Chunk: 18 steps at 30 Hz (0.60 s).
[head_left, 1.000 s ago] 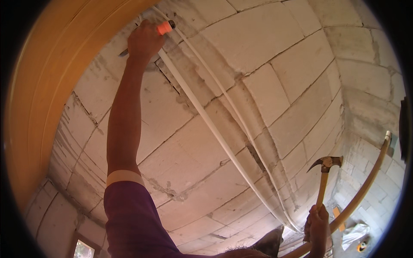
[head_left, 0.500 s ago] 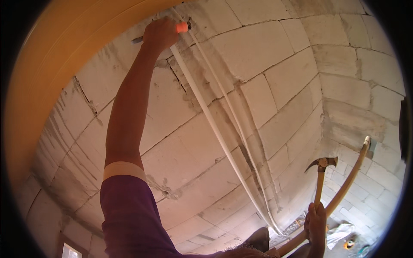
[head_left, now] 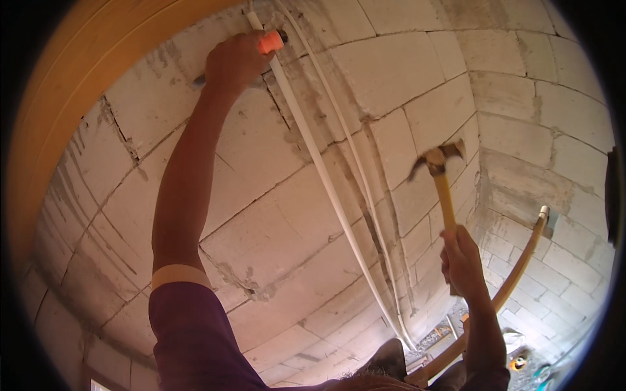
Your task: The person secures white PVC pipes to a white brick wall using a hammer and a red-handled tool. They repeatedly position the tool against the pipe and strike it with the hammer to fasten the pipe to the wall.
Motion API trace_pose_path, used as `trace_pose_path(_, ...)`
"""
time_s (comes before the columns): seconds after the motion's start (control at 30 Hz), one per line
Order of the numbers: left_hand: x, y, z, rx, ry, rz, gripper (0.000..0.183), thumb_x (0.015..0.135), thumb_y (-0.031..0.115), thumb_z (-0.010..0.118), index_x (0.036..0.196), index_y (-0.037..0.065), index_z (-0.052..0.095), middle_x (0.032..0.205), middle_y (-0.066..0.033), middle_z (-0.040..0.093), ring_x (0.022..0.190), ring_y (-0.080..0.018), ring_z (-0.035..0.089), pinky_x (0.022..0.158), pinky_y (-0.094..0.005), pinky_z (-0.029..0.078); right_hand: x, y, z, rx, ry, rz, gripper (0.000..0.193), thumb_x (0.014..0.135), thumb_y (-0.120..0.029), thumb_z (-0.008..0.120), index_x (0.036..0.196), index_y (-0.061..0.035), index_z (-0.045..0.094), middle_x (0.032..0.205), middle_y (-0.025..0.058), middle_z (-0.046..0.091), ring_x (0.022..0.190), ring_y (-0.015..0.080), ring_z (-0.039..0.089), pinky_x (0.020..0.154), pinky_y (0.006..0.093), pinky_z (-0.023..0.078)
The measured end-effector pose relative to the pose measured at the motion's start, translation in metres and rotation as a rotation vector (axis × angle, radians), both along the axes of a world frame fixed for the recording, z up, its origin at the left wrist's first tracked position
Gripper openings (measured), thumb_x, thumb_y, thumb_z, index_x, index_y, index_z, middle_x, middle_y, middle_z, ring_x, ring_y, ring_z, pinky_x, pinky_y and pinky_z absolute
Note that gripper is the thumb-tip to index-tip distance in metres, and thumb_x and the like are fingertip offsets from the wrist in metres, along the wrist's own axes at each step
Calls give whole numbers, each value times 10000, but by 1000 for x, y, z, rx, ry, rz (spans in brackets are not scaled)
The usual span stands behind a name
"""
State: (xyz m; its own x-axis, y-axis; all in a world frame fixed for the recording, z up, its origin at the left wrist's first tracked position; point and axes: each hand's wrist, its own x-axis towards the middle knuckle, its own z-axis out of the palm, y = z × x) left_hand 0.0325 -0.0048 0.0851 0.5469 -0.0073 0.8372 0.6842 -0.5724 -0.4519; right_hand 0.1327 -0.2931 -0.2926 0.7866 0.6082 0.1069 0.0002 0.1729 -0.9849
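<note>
My left hand (head_left: pixel 235 60), arm stretched up, is closed round a chisel (head_left: pixel 271 42) near the top of the block wall. The chisel's orange handle with a dark end points right; a bit of its grey blade shows left of the wrist. Just behind this hand a white pipe (head_left: pixel 313 153) runs down the wall, and a thinner pale pipe (head_left: pixel 352 146) lies beside it, along a chased groove. My right hand (head_left: pixel 462 260) grips a claw hammer (head_left: pixel 445 202) by its yellowish handle. The hammer is raised, head up and slightly blurred, apart from the chisel.
An orange-brown wooden surface (head_left: pixel 72 85) curves along the upper left. Right of my right forearm, a long wooden pole (head_left: pixel 525 260) with a white end slants upward. Another block wall (head_left: pixel 521 130) meets this one at right. Rubble and loose items (head_left: pixel 518 362) lie low on the right.
My right hand has lifted the hammer up and to the left, toward the chisel. My left hand keeps its hold on the chisel and appears slightly lower and further left.
</note>
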Motion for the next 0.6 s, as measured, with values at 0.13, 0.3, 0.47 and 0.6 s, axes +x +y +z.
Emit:
trace_pose_path(0.13,-3,-6,-4,-158,9,-22,415,915,403,677,1289,225,667,1065,-57,742,990,-269,711,861,-421,568,6,48,56,125,-106,37,273,1060,-324,524,949,-75,534,655,-23,488,499,55,449,411,245,371)
trace_pose_path(0.3,-9,-19,-7,-287,203,-8,429,884,363,726,1263,164,693,1050,-95,737,979,-280,710,867,-421,567,10,95,130,281,-194,77,315,1048,-339,524,887,-68,513,690,1,506,499,67,452,411,257,373)
trace_pose_path(0.47,-9,-26,-26,-255,353,60,415,851,342,751,1212,139,718,1036,-82,740,945,-257,714,845,-421,573,18,121,185,320,-315,49,313,1040,-327,505,970,-26,556,730,47,543,514,119,497,438,306,416)
trace_pose_path(0.6,-23,-30,-40,-246,403,40,534,802,318,805,1285,136,672,1062,-92,739,998,-273,705,870,-432,567,16,144,224,345,-412,-19,328,1038,-305,481,1090,3,581,825,103,605,603,191,577,502,363,477)
